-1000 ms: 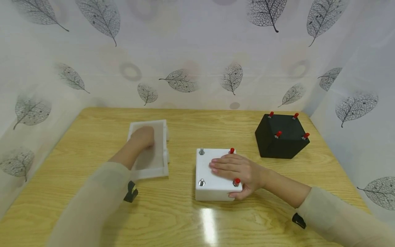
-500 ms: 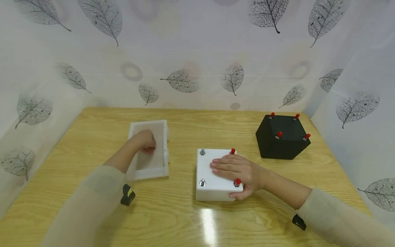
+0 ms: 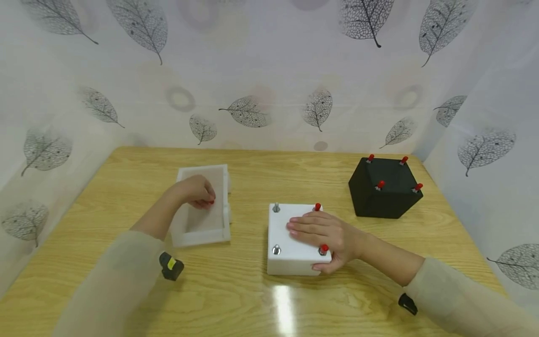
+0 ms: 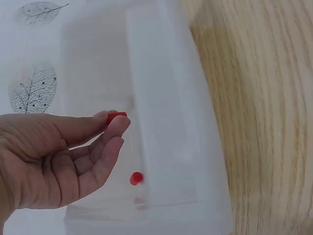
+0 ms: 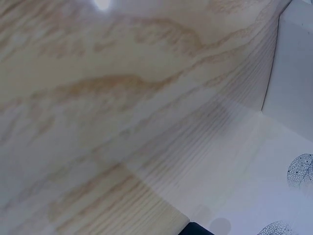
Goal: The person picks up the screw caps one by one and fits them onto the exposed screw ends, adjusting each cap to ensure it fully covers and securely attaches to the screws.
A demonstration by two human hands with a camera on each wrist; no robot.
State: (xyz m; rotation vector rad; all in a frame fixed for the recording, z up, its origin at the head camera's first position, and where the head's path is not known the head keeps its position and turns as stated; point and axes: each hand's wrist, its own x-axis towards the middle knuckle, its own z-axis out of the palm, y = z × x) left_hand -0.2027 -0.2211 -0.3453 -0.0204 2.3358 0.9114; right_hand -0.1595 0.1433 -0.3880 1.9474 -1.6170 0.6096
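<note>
Over the whitish translucent tray (image 3: 206, 235), my left hand (image 3: 193, 189) pinches a small red cap (image 4: 116, 116) between thumb and index finger. A second red cap (image 4: 136, 178) lies inside the tray, below the fingers in the left wrist view. My right hand (image 3: 334, 234) rests on a white box (image 3: 281, 229), straight fingers across its top and thumb against the front side. Red caps (image 3: 324, 248) cover the two bolts on the box's right side. Its two left bolts (image 3: 276, 250) stand bare. The right wrist view does not show the right hand.
A black box (image 3: 389, 202) stands at the back right, with red caps (image 3: 380, 185) on its top bolts. The wooden table (image 3: 244, 299) meets a leaf-patterned cloth (image 3: 269, 61) at the back and sides.
My left hand has lifted from deep in the tray and shifted slightly right, and a red cap now shows at its fingertips. The right hand stays on the white box.
</note>
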